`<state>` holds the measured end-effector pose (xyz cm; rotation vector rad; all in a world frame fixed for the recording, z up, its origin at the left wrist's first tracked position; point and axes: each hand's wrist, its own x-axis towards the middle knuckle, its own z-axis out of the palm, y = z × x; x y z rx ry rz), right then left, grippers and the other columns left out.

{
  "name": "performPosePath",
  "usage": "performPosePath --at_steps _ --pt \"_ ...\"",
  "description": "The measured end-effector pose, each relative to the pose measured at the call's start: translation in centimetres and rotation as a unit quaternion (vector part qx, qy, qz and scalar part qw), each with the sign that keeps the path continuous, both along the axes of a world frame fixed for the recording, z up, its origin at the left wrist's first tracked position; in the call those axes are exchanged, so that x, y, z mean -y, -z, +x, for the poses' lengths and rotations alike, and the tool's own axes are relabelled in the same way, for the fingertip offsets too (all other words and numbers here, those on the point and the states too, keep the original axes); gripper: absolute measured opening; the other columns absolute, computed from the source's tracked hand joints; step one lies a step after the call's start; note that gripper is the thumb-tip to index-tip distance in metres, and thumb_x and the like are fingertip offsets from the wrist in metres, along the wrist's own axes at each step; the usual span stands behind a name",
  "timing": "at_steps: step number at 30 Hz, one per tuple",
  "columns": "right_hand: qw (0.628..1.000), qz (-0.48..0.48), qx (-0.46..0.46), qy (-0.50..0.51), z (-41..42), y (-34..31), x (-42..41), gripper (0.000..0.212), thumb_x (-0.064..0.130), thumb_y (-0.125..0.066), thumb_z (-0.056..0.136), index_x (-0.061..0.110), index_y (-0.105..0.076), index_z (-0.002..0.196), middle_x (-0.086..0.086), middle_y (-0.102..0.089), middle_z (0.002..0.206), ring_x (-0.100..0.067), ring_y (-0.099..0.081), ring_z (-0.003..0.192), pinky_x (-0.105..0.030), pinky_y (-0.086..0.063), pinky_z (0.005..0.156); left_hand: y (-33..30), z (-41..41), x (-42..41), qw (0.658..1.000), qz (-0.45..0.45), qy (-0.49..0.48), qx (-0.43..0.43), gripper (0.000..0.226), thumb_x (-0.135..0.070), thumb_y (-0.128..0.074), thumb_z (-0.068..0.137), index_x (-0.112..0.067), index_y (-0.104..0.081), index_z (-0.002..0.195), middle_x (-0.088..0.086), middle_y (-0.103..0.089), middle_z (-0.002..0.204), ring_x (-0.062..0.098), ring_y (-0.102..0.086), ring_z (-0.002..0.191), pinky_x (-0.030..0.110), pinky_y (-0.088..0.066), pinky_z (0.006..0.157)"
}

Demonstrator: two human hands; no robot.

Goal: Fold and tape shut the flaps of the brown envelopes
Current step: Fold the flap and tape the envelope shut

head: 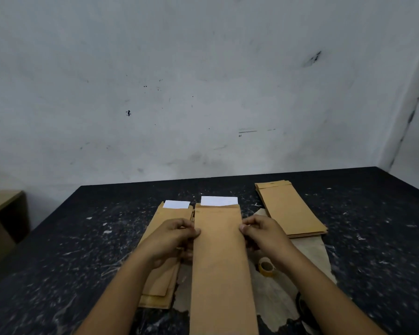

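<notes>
Dark speckled table (82, 238): left hand (172, 238) and right hand (264, 234) are pinching brown envelope's (220, 262) side edges; white insert (219, 200) is protruding.

1. The envelope (220, 257) held between the hands runs off the bottom edge; its near end is unseen.
2. The left hand (172, 240) covers part of the stack of envelopes (160, 284) beneath it.
3. The right hand's (264, 235) fingers curl under, their tips hidden.
4. The tape roll (266, 267), below the right hand, is partly hidden by that wrist.
5. A dark object (302, 308) beside the right forearm is too hidden to identify.
</notes>
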<state>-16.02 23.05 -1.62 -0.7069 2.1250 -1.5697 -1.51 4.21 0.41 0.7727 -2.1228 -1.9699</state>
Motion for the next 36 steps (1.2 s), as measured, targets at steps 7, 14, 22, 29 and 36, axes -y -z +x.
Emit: performPosePath --at_steps 7,14,22,29,36 --pt "0.995 0.005 0.044 -0.088 0.6 -0.4 -0.7 0.011 0.013 -0.061 0.098 0.009 -0.071 0.101 -0.008 -0.072 0.092 -0.018 -0.065 0.078 -0.028 -0.053 0.066 0.0 0.0 0.4 0.994 -0.094 -0.03 -0.046 0.036 -0.028 -0.077 0.085 -0.032 -0.066 0.119 0.016 -0.066 0.107 0.028 -0.067 0.101 0.038 -0.059 0.081" --pt "0.996 0.022 0.029 -0.077 1.0 -0.6 -0.7 0.011 0.017 -0.06 0.099 0.015 -0.071 0.096 -0.002 -0.063 0.079 -0.01 -0.053 0.065 -0.019 -0.04 0.048 0.2 0.1 0.7 0.977 -0.196 -0.049 -0.065 0.016 -0.017 -0.082 0.08 -0.018 -0.072 0.092 -0.001 -0.071 0.098 0.013 -0.067 0.08 0.018 -0.052 0.062" --pt "0.997 0.01 0.002 -0.074 0.8 -0.1 -0.6 0.011 0.017 -0.063 0.097 0.019 -0.074 0.095 -0.011 -0.074 0.095 -0.018 -0.063 0.081 -0.031 -0.048 0.072 -0.2 -0.1 -0.3 0.942 -0.323 -0.055 -0.075 0.03 -0.033 -0.091 0.067 -0.029 -0.072 0.089 -0.009 -0.068 0.082 -0.004 -0.056 0.072 0.009 -0.042 0.063" --pt "0.994 0.033 -0.005 -0.108 0.8 -0.3 -0.9 0.013 0.024 -0.061 0.099 0.024 -0.073 0.1 -0.018 -0.071 0.103 -0.023 -0.06 0.081 -0.035 -0.045 0.069 0.1 -0.2 0.1 0.936 -0.351 -0.004 -0.021 0.016 -0.038 -0.084 0.075 -0.03 -0.073 0.083 -0.016 -0.067 0.078 -0.002 -0.056 0.071 0.008 -0.04 0.059" --pt "0.983 0.037 0.022 -0.177 1.4 -1.3 -1.5 0.023 0.023 -0.076 0.09 0.011 -0.07 0.108 -0.005 -0.077 0.094 -0.012 -0.073 0.079 -0.019 -0.054 0.063 -0.1 0.5 0.9 0.951 -0.307 0.009 -0.033 0.016 -0.041 -0.074 0.086 -0.026 -0.076 0.084 -0.01 -0.07 0.08 -0.003 -0.058 0.068 0.012 -0.04 0.06"
